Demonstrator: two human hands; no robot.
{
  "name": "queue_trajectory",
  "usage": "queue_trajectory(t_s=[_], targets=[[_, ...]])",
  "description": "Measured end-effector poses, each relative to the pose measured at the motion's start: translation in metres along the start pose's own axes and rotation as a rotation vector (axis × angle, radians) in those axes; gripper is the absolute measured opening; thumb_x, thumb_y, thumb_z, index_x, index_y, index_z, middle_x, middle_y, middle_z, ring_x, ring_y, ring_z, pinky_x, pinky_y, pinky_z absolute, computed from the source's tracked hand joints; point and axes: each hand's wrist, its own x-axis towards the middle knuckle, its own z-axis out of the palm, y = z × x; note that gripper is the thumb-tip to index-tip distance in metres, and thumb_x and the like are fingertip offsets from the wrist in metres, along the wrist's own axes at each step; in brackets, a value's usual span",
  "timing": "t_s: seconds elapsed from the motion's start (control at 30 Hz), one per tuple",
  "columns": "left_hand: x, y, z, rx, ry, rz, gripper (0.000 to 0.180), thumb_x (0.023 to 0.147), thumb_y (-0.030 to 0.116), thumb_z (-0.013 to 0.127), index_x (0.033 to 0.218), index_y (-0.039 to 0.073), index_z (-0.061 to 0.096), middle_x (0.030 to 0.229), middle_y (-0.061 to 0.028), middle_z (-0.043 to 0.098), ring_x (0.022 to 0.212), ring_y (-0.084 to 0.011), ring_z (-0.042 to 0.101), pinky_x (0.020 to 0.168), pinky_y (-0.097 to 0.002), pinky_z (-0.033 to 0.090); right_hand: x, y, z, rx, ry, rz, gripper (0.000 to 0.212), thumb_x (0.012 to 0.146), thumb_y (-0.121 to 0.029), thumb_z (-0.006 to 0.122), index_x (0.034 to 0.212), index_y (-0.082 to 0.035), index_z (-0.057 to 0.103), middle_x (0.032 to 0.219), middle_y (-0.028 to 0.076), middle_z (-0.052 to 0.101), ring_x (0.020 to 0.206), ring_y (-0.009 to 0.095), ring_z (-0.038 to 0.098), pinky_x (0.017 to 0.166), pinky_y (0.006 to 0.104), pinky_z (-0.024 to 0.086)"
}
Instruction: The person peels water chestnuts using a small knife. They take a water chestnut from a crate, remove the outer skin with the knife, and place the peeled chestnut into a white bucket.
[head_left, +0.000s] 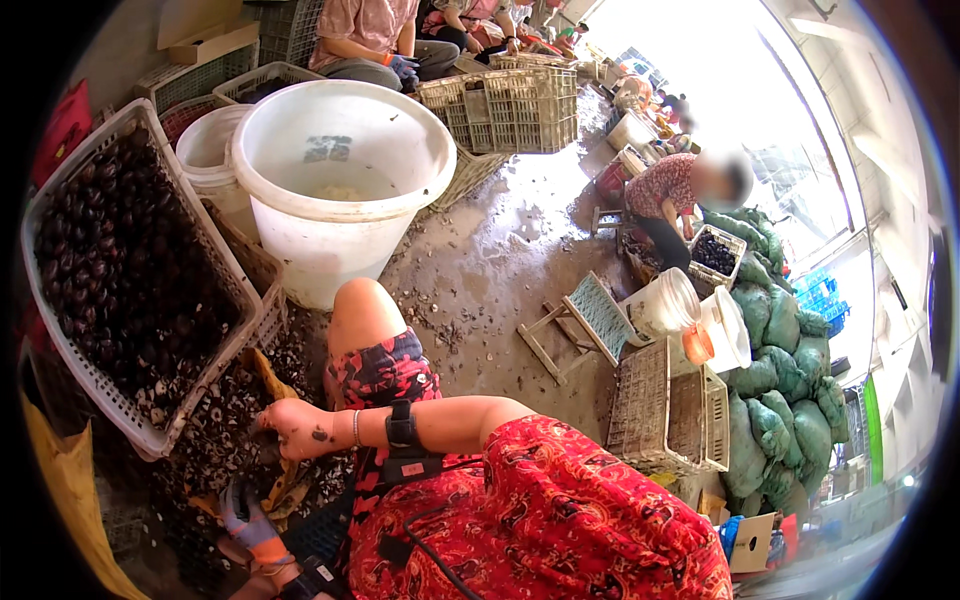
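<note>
Picking, apparently, through loose shells [212, 435] beside the crate [154, 438] of dark shellfish [130, 240], with right grip [293, 428] curled and left grip [246, 512] gloved, impossible to tell whether pinching anything, and probably calling next for careful finger placement.

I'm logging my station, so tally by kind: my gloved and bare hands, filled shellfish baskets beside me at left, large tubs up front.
Gloved left hand: 1
Bare right hand: 1
Filled basket of dark shellfish: 1
Large white tub: 1
Total: 4

folding stool [600, 312] on wet floor [490, 262] | white bucket [663, 303] near beige crate [638, 405] | green sacks [795, 425] in a pile
</note>
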Motion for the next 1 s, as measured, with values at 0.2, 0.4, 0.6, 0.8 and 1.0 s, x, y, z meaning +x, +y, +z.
queue_trajectory(t_s=[0.2,0.4,0.6,0.8,1.0], targets=[[-0.01,-0.003,0.021,-0.14,-0.003,-0.226,0.03,0.087,0.004,0.056,0.116,-0.004,0.055,0.11,-0.0129,0.06,0.096,-0.0207,0.057,0.086,-0.033,0.046,0.0,0.035,0.017,0.056,-0.027,0.068,0.014,0.06,-0.006,0.059,0.065,0.004,0.051,0.057,0.02,0.05,0.054,0.037,0.049,0.05,0.0414,0.04],[0.014,-0.073,0.019,-0.353,-0.004,-0.361,0.032,0.086,0.004,0.058,0.117,-0.006,0.054,0.111,-0.0114,0.06,0.094,-0.0181,0.057,0.081,-0.0311,0.048,-0.006,0.019,0.068,-0.036,-0.316,0.008,0.024,0.066,-0.017,0.07,0.078,0.002,0.063,0.074,0.019,0.063,0.068,0.028,0.062,0.06,0.0346,0.049],[0.004,-0.041,0.007,-0.336,0.072,-0.126,0.03,0.086,0.005,0.058,0.115,-0.005,0.057,0.11,-0.0119,0.06,0.098,-0.0202,0.057,0.083,-0.0338,0.046,0.016,0.04,0.04,0.17,-0.187,0.21,0.042,0.067,-0.025,0.08,0.087,0.005,0.06,0.065,0.011,0.058,0.062,0.009,0.05,0.053,0.0318,0.044],[0.008,-0.032,-0.009,-0.432,0.139,-0.273,0.03,0.088,0.005,0.055,0.115,-0.006,0.055,0.118,-0.0163,0.055,0.109,-0.0259,0.052,0.091,-0.0373,0.043,0.005,-0.025,0.008,0.314,-0.078,0.135,0.037,0.067,-0.02,0.078,0.077,0.004,0.052,0.057,0.007,0.043,0.057,0.009,0.039,0.048,0.0326,0.037],[0.004,-0.022,0.005,-0.16,0.107,-0.001,0.031,0.085,0.0,0.056,0.115,-0.006,0.055,0.118,-0.0164,0.055,0.106,-0.0252,0.054,0.09,-0.0363,0.043,0.008,0.003,0.021,0.232,-0.012,-0.037,0.035,0.065,-0.009,0.072,0.068,0.002,0.039,0.056,0.005,0.025,0.055,0.011,0.028,0.047,0.0343,0.032]])
